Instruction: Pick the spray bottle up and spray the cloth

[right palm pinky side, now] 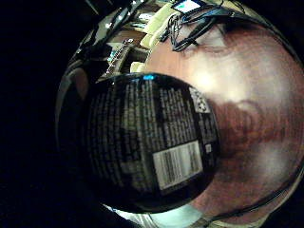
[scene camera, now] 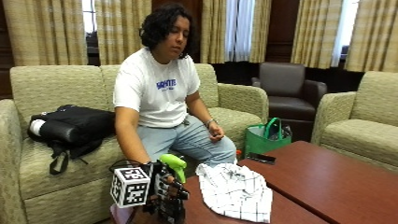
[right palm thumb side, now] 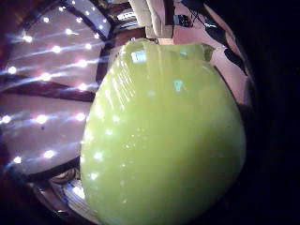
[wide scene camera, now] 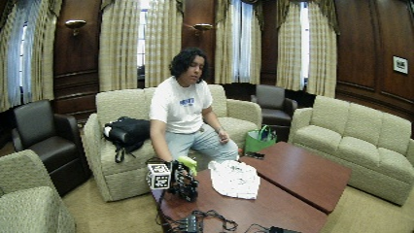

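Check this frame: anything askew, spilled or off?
Nothing spilled or damaged. The white checked cloth lies crumpled, not flat, on the table. The gloved right hand holds the spray bottle upright beside it.

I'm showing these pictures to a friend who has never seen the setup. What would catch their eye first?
Probably the bright green head of the spray bottle, poking up from the gloved right hand at the near end of the reddish wooden table. Just beside it on the table lies a crumpled white checked cloth. Behind, a black bag lies on the sofa next to the seated person.
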Tool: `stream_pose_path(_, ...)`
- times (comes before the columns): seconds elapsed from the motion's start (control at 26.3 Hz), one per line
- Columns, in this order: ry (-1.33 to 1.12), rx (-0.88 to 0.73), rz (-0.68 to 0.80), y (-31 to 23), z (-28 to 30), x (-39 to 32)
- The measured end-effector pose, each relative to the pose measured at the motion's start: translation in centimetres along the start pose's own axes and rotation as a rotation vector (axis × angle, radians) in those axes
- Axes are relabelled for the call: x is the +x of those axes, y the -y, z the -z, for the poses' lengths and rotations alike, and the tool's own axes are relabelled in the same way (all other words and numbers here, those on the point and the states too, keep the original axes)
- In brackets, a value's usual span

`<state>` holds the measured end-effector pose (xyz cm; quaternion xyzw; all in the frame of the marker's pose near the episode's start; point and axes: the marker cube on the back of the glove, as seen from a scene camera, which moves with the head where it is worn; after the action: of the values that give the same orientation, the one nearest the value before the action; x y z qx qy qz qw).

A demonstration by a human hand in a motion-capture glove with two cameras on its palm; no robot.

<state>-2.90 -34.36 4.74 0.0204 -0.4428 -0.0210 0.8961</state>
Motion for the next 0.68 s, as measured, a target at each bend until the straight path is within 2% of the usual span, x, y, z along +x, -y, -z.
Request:
stream_pose_path(0.19, -0.006, 0.007, 0.016, 1.0, -1.1, -0.4)
stream_pose_path(0.42, -0.008, 0.090, 0.069, 2.0, -1.9, -0.8)
stream_pose_path(0.68, -0.009, 0.105, 0.058, 2.8, -2.6, -0.9)
